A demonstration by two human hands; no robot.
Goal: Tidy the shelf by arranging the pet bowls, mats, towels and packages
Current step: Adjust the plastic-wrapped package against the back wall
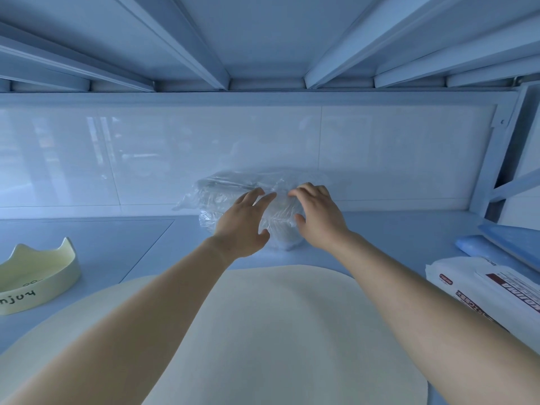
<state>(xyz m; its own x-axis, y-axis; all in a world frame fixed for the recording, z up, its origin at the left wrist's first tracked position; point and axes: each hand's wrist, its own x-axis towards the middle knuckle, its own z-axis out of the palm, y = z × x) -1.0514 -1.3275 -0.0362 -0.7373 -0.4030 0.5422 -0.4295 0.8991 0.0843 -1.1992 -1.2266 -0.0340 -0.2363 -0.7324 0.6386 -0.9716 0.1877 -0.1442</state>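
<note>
At the front of the shelf [140, 244], 1 cream mat [277, 331] is lying flat under both forearms, with 1 cream pet bowl [38, 282] sitting to its left, 1 white package [482, 287] to its right and 1 blue package [479, 247] just behind that. Farther back, against the rear wall [380, 159], 1 plastic-wrapped bundle [222, 188] is being settled. The left hand [242, 226] is resting on it with fingers nearly straight, while the right hand [318, 217] is curling its fingers over the top. Squaring it up and releasing it is probably coming next.

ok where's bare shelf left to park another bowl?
Back left, between the cream bowl and the wrapped bundle, behind the mat. Also back right, between bundle and blue packet. Right edge is crowded: white package beside blue packet.
</note>
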